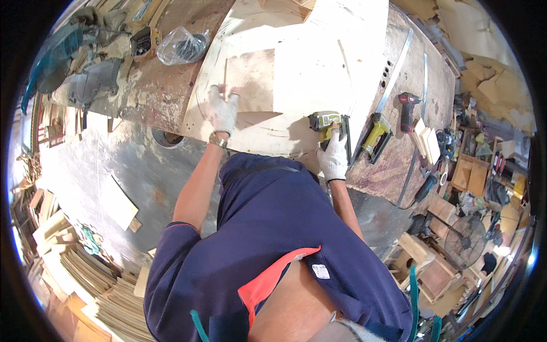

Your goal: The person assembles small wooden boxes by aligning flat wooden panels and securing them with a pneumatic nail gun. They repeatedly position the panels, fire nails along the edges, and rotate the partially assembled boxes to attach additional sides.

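My left hand point(222, 111), in a pale work glove with bare fingertips, grips the left edge of a square wooden panel point(253, 80). Its thumb side lies over the panel and the other fingers are along the edge. The panel casts a shadow on its near side, over a large pale board point(310, 57). My right hand point(335, 157), gloved in white, is wrapped around a yellow-green nail gun point(329, 122) just right of the panel's near corner. The gun's nose is hard to make out.
On the workbench at right lie a second yellow nail gun point(376, 135), a red and black cordless drill point(407, 111) and small wood blocks point(427, 141). A clear plastic bag point(183, 45) and a circular saw point(57, 71) are at left. Stacked wood strips point(94, 273) stand lower left, a fan point(464, 242) lower right.
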Demonstrator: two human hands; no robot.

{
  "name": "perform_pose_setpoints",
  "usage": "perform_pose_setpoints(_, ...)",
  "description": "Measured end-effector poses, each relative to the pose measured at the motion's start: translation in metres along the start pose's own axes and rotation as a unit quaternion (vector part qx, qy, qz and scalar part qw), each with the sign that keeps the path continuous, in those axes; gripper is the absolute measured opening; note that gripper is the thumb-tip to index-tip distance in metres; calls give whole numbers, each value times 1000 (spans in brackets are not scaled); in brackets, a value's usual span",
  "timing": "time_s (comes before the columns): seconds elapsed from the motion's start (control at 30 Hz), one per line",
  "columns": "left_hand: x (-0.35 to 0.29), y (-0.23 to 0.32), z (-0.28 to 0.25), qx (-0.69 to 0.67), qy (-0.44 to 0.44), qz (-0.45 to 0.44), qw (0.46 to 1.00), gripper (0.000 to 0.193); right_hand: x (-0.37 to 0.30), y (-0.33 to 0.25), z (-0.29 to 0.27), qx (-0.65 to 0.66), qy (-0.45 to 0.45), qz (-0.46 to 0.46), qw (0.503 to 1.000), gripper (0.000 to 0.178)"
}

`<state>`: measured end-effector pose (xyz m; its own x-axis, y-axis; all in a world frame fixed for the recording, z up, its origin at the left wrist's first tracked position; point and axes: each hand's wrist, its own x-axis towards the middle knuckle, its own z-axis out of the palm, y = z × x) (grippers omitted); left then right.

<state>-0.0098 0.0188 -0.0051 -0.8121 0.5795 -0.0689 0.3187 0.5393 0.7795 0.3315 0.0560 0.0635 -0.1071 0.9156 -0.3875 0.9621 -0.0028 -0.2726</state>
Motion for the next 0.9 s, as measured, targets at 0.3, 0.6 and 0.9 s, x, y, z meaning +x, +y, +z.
perform_pose_setpoints(0.3,76,-55,11,-186,-261,-217,922,43,35,-7,-27,90,131,-24,987,73)
perform_pose_setpoints(0.6,38,-20,39,-316,-100,-61,942,45,208,22,-38,73,153,13,985,89)
perform_pose_setpoints(0.9,-14,-17,3,-562,-181,-233,772,37,268,29,-44,-33,118,-19,992,85)
